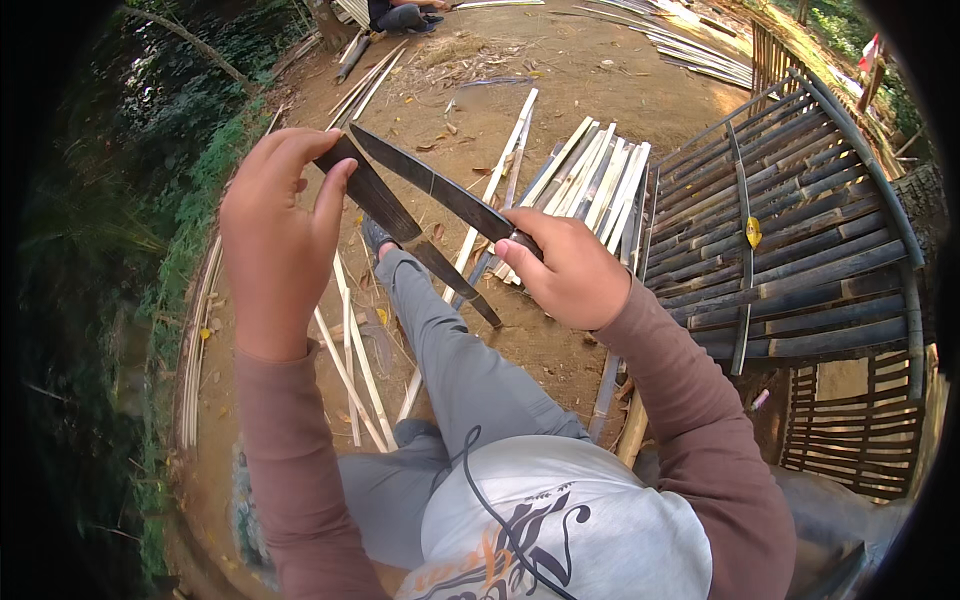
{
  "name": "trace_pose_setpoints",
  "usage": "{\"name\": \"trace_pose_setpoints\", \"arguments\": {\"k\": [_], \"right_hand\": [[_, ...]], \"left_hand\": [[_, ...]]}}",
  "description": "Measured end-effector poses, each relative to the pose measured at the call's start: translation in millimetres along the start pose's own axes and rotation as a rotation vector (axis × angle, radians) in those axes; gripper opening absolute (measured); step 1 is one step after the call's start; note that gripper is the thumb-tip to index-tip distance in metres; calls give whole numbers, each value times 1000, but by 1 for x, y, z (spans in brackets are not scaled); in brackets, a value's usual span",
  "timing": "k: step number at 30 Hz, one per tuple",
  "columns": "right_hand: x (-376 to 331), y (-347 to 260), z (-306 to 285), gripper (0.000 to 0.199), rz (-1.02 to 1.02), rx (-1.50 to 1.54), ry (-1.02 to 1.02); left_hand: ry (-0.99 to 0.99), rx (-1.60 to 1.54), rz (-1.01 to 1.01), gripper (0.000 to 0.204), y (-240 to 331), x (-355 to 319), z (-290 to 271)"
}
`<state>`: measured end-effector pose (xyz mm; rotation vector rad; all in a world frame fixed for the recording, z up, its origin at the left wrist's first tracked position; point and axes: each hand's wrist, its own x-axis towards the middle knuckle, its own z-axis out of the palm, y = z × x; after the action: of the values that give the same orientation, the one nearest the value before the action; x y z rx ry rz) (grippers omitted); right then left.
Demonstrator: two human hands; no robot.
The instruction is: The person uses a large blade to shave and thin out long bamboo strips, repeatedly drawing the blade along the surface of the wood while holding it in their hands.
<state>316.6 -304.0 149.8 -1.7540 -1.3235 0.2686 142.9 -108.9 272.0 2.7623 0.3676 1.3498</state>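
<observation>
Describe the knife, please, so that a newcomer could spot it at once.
Find the dark bamboo platform at the picture's right. Left of it, the right grip holds the knife, whose free end points up, unlike the dark strip in the left grip.

Setting: outdoors, daylight | Floor: bare brown earth (pixel 600 88), sunlit at far right | Left: dense green foliage (pixel 195 195), largely shaded | Right: slatted bamboo platform (pixel 800 270), yellow leaf (pixel 753 232) on it, lattice panel (pixel 850 430) below

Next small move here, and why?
Probably bring the knife edge onto the dark bamboo strip near its upper end: the left hand pinches that end, and the right hand holds the knife with its tip close by.
</observation>
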Motion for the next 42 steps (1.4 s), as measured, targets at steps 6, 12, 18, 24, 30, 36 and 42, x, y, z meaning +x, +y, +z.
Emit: {"name": "trace_pose_setpoints", "arguments": {"k": [6, 12, 18, 24, 30, 36, 42], "right_hand": [[2, -53, -23, 54, -52, 19, 58], [-25, -12, 17, 55, 141, -8, -65], [-31, -33, 27, 60, 22, 217, 98], [-50, 21, 84, 63, 133, 144, -6], [-96, 97, 129, 44, 763, 756, -186], [-125, 140, 146, 23, 912, 1000, -128], [-133, 84, 160, 38, 677, 721, -213]], "left_hand": [[65, 143, 219, 25, 17, 13, 18], [51, 94, 124, 26, 22, 11, 17], [39, -103, -9, 23, 16, -1, 19], [-27, -183, -189, 23, 21, -15, -15], [-184, -171, -623, 20, 9, -103, -125], [-338, 77, -469, 22, 24, -203, -178], [-77, 60, -594, 25, 60, -282, -156]]}}
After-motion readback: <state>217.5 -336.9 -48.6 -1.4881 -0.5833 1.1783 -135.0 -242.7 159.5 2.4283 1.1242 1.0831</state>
